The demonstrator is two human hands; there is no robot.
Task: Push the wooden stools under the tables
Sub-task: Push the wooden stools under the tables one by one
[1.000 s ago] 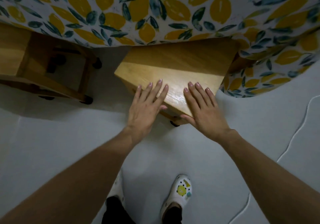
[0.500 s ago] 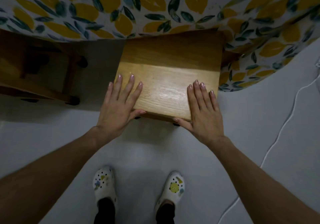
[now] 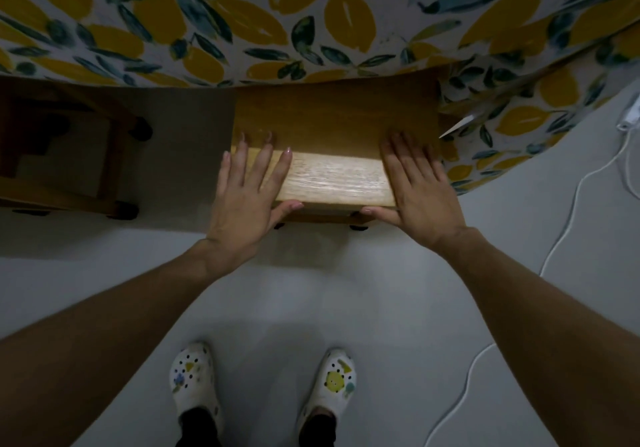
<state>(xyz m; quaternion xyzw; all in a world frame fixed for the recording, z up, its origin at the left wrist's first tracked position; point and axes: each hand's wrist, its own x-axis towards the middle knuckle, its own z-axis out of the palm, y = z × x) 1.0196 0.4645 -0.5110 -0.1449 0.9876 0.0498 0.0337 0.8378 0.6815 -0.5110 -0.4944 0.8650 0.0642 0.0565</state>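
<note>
Two flat hands rest on the wooden stool (image 3: 332, 155), whose rectangular seat runs its long axis from nine to three o'clock, far edge tucked beneath the lemon-print tablecloth (image 3: 242, 20) of the worktop at twelve o'clock, near edge still in the light. The left hand (image 3: 247, 197) lies on the seat's left end, fingers (image 3: 265, 161) spread open, thumb against the near edge; the right hand (image 3: 420, 190) mirrors it on the right end, gripping nothing. A second stool (image 3: 69, 155) stands in shadow at nine o'clock, and a white cable (image 3: 568, 225) trails over the floor (image 3: 329, 290) at three
</note>
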